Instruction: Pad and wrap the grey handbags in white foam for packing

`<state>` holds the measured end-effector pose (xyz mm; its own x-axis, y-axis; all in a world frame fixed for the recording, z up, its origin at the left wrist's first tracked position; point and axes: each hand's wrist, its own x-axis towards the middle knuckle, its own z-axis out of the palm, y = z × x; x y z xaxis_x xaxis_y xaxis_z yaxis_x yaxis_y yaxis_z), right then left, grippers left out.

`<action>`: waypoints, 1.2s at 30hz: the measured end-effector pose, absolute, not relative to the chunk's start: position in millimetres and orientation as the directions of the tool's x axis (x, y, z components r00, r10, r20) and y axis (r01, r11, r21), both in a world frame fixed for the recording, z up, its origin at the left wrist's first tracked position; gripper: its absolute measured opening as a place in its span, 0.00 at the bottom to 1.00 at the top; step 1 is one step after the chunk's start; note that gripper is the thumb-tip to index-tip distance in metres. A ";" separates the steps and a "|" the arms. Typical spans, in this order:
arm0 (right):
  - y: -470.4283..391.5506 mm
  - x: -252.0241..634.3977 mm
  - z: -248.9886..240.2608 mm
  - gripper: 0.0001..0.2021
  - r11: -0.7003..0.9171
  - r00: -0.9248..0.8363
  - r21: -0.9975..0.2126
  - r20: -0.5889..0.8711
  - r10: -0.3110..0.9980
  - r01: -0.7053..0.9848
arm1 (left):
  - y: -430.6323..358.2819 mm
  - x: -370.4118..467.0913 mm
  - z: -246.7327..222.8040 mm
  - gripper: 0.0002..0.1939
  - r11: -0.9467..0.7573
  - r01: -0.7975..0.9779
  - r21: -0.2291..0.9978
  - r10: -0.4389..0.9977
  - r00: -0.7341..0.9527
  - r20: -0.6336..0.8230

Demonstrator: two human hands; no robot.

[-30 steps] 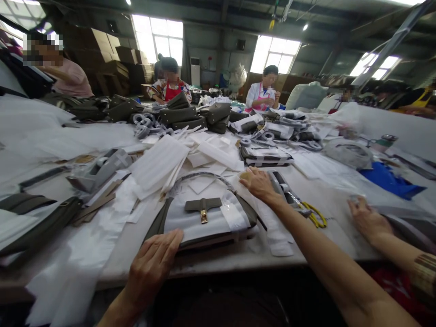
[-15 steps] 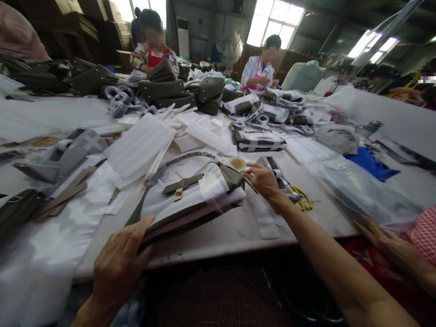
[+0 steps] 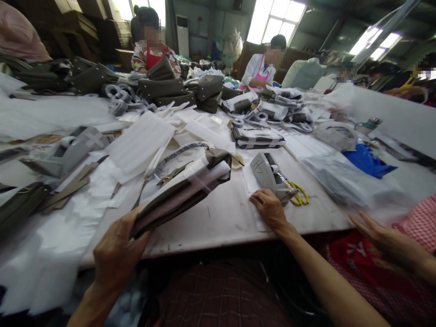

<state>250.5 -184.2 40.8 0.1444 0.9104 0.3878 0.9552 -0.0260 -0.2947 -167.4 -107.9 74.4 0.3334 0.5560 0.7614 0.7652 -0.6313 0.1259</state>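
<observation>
My left hand [image 3: 119, 245] grips the near left corner of a dark olive handbag [image 3: 184, 190], which is tilted up with its edge facing me. White wrapping and clear tape cover part of the bag, and its wrapped handle [image 3: 180, 152] arches behind. My right hand [image 3: 269, 206] has its fingers closed at a white sheet [image 3: 254, 186] on the table, just in front of a grey tape dispenser [image 3: 264, 170]. Yellow-handled scissors [image 3: 301, 194] lie right of the dispenser.
White foam sheets [image 3: 141, 141] are piled behind the bag. Another tape dispenser [image 3: 78, 145] stands left. A wrapped bag [image 3: 259, 137] lies farther back, before piled olive bags [image 3: 163, 91]. At right are a co-worker's hand [image 3: 384, 236], clear plastic [image 3: 354, 181] and a blue item [image 3: 368, 160].
The bag has tilted up onto its edge in my left hand. My right hand has left the bag's far right end and come down nearer me, beside the dispenser.
</observation>
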 end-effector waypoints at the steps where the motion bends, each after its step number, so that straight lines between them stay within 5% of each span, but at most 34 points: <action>1: -183.6 250.9 40.8 0.10 -0.027 0.140 -0.286 0.384 0.913 0.958 | -107.8 -167.3 73.9 0.21 -0.632 0.764 0.129 0.553 0.329 0.766; 15: -182.2 244.2 40.1 0.14 -0.046 0.221 -0.341 0.498 0.838 0.939 | -107.2 -172.1 67.3 0.20 -0.609 0.752 0.250 0.617 0.252 0.746; 21: -186.1 222.4 70.4 0.12 -0.019 0.413 -0.566 0.577 0.704 0.824 | -106.8 -172.9 67.3 0.18 -0.607 0.753 0.254 0.628 0.259 0.733; 27: -211.8 159.3 77.3 0.07 0.231 -0.060 -0.588 0.295 0.954 0.775 | -109.3 -168.5 72.2 0.21 -0.617 0.741 0.264 0.642 0.280 0.714; 31: -220.0 140.2 82.9 0.09 0.280 -0.307 -0.710 0.094 0.947 0.646 | -110.6 -167.7 72.5 0.22 -0.605 0.740 0.293 0.665 0.268 0.697; 36: -194.1 163.9 73.0 0.15 0.061 0.108 -0.660 0.213 0.971 0.749 | -111.2 -168.6 71.0 0.22 -0.597 0.729 0.336 0.688 0.250 0.681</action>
<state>163.9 -194.1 73.0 0.1084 0.9711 0.2126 0.7489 0.0609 -0.6599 -168.6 -111.2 71.0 0.2502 0.6883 0.6809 0.7286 -0.5970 0.3358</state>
